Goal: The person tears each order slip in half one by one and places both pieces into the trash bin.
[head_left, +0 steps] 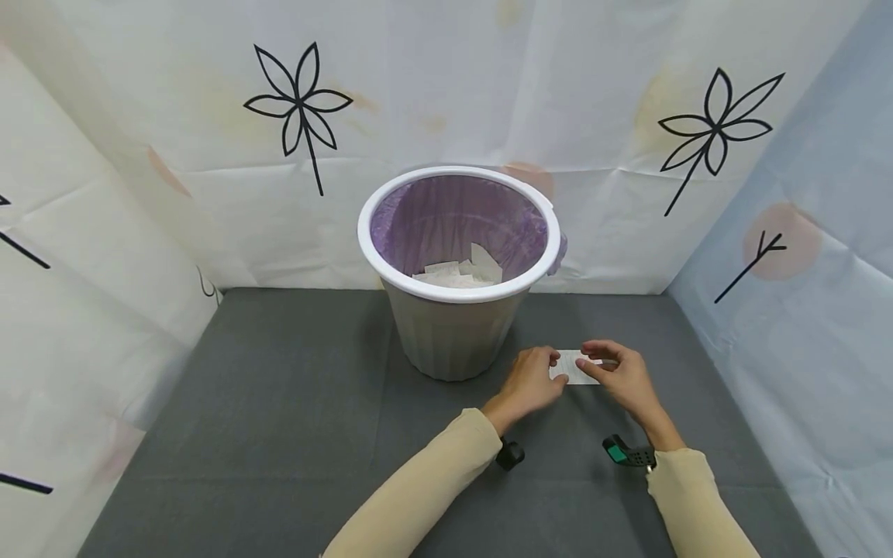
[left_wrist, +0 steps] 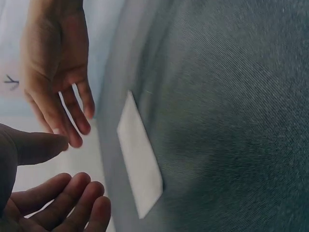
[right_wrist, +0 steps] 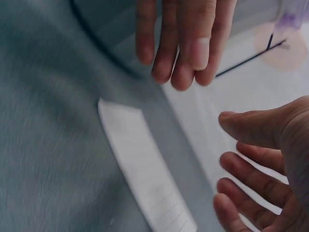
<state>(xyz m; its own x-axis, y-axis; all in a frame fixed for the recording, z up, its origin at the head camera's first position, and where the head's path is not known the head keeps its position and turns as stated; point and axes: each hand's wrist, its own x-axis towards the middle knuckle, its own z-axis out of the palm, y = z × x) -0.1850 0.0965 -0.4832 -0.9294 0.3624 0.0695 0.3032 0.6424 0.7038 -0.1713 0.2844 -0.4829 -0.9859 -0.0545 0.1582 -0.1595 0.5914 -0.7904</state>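
Observation:
A small white slip of paper (head_left: 574, 367), faintly lined, lies flat on the grey cloth, right of the bin's foot. My left hand (head_left: 532, 380) hovers over its left end, fingers loosely bent and thumb apart. Above its right end is my right hand (head_left: 624, 380), likewise with thumb and fingers spread. Both wrist views show a gap between the fingers and the paper (left_wrist: 140, 159), and neither hand holds anything. In the right wrist view, printed lines show at the near end of the paper (right_wrist: 145, 164).
A white bin (head_left: 453, 333) with a purple liner (head_left: 460, 221) stands at the back middle of the grey table cloth (head_left: 279, 418). Several white paper pieces (head_left: 460, 273) lie inside it. Printed fabric walls (head_left: 432, 85) close off the back and both sides.

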